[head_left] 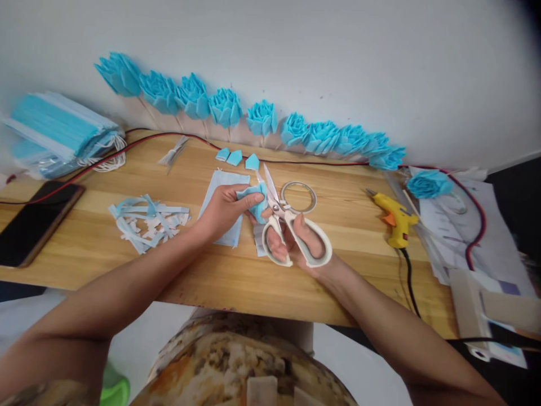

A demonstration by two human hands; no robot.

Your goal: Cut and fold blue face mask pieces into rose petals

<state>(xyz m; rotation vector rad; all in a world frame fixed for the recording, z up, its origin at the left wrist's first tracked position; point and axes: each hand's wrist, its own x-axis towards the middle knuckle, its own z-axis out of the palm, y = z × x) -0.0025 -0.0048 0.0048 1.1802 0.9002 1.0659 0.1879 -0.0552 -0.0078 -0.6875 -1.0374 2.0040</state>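
Note:
My left hand point(223, 210) pinches a small folded piece of blue mask fabric point(256, 198) above the wooden table point(220, 276). My right hand point(301, 243) has its fingers through the white handles of a pair of scissors point(282, 221), whose blades point up and left against the blue piece. Under the hands lies a flat light-blue mask sheet point(220, 183). Three small cut blue pieces point(236, 158) lie just behind it.
Blue fabric flowers point(228, 107) lean in a row against the wall. A stack of masks point(54, 132) and a phone point(34, 221) sit left, scraps point(147, 221) beside them. A tape ring point(299, 196), yellow glue gun point(394, 217), cables and papers point(460, 225) are right.

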